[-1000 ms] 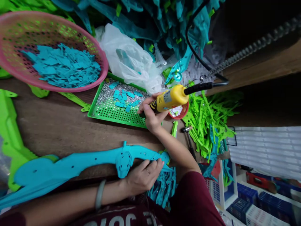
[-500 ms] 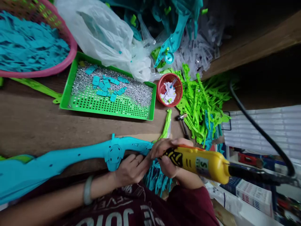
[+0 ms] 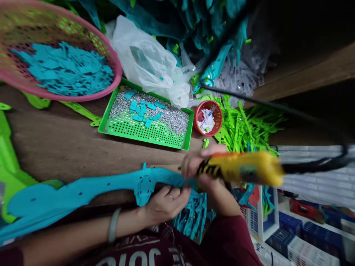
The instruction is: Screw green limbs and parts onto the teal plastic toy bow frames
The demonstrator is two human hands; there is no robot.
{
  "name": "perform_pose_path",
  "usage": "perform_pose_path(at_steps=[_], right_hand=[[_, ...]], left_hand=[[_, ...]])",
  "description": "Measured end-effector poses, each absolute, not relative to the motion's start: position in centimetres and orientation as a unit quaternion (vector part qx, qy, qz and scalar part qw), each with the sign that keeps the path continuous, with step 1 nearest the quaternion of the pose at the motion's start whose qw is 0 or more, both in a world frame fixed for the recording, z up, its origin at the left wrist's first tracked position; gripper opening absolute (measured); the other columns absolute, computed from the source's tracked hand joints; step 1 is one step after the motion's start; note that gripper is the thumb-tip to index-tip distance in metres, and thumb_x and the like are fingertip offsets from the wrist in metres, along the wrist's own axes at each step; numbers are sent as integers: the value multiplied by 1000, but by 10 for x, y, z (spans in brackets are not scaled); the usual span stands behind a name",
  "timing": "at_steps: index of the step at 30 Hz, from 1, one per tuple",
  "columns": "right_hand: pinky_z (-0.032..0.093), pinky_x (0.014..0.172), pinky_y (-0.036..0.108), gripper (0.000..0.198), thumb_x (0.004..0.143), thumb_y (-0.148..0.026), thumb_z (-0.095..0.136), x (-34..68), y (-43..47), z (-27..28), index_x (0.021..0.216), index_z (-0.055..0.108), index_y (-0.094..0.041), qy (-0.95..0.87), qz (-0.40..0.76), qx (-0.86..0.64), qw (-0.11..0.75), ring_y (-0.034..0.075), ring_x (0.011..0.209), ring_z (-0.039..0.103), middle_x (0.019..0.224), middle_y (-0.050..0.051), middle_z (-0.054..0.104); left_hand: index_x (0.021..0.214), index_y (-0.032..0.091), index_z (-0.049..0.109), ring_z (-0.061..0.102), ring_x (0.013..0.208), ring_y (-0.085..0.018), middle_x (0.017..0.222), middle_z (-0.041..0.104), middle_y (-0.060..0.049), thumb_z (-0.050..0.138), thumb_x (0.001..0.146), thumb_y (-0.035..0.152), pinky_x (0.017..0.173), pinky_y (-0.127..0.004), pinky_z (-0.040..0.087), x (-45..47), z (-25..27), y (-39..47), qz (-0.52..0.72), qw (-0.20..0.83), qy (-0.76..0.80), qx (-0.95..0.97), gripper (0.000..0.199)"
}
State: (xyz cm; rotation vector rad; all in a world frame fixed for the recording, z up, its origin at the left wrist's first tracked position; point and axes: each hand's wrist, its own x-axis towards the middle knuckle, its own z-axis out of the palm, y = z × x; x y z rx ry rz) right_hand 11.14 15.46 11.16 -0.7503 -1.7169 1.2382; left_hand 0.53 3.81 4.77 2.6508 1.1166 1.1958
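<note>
**Driver poised by the long blue piece**

The long blue piece (image 3: 111, 184) lies on the desk (image 3: 69, 147), on the near side of the green tray (image 3: 130, 129) and apart from it. The step in hand looks like driving a fastener into this piece. The next move likely calls for setting the bit squarely on a hole while the piece is kept from shifting.

The right hand (image 3: 194, 166), just off the tray's near right corner, is wrapped firmly round the front of a yellow driver (image 3: 244, 168). Blur hides whether its tip touches the piece or carries a screw.

The left hand (image 3: 166, 203), farther toward the person from the tray, has its fingers curled together, pinching the piece's near edge by its right end; the thumb cannot be made out.
</note>
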Motion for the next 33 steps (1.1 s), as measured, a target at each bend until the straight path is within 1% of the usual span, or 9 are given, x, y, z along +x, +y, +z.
perform_pose_path(at_steps=[2,5,9,14,19,23,29,31,33], right_hand=[[46,39,22,40,86,-46,64,92,186,106,114,39,-32,-628,493,-282,531,9,39,50,56,-13,46],[46,43,26,43,82,-47,67,69,218,88,110,40,-28,-594,468,-338,561,11,41,50,58,-11,48],[44,44,27,45,82,-47,67,62,225,70,111,40,-26,-586,461,-360,561,10,42,48,60,-11,48],[44,45,26,37,85,-41,67,64,223,66,107,41,-26,-593,464,-329,570,10,45,50,61,-10,48],[45,46,27,40,84,-49,66,61,224,66,106,40,-27,-591,453,-352,568,11,45,51,59,-10,47],[46,48,28,42,83,-50,66,60,219,67,108,41,-26,-581,450,-361,574,10,46,53,61,-10,50],[45,50,29,35,82,-49,67,59,212,66,92,44,-24,-585,458,-365,561,10,50,54,60,-9,52],[46,49,29,38,80,-53,67,61,210,72,92,44,-25,-577,460,-369,564,11,50,54,60,-8,52],[46,46,29,43,79,-56,67,64,205,86,97,43,-25,-567,474,-360,570,11,48,54,60,-8,51]], left_hand=[[118,14,66,60,99,-17,115,69,-8,50,96,20,82,-32,45,10,49,42,340,-1,347,874,27],[119,13,66,57,118,-23,123,66,-10,48,98,23,95,-36,44,15,49,44,316,7,315,895,29],[119,13,67,59,117,-24,123,66,-10,46,98,22,95,-35,47,13,49,43,318,0,311,896,31],[118,12,68,60,117,-23,123,67,-10,46,98,21,96,-35,49,9,48,43,327,-3,308,893,31],[119,13,66,61,118,-23,123,68,-10,47,98,20,97,-36,49,11,43,42,339,6,303,891,30],[118,14,67,59,120,-23,125,68,-9,46,98,19,97,-36,49,8,42,42,341,13,267,901,29],[117,9,66,62,117,-25,126,68,-13,46,98,19,97,-37,49,13,42,35,326,-12,260,909,30],[117,9,66,62,118,-23,126,68,-13,46,97,17,99,-37,48,12,48,30,323,11,270,907,29],[117,11,65,62,117,-21,123,69,-11,47,98,17,101,-36,48,2,59,27,341,70,286,893,27]])
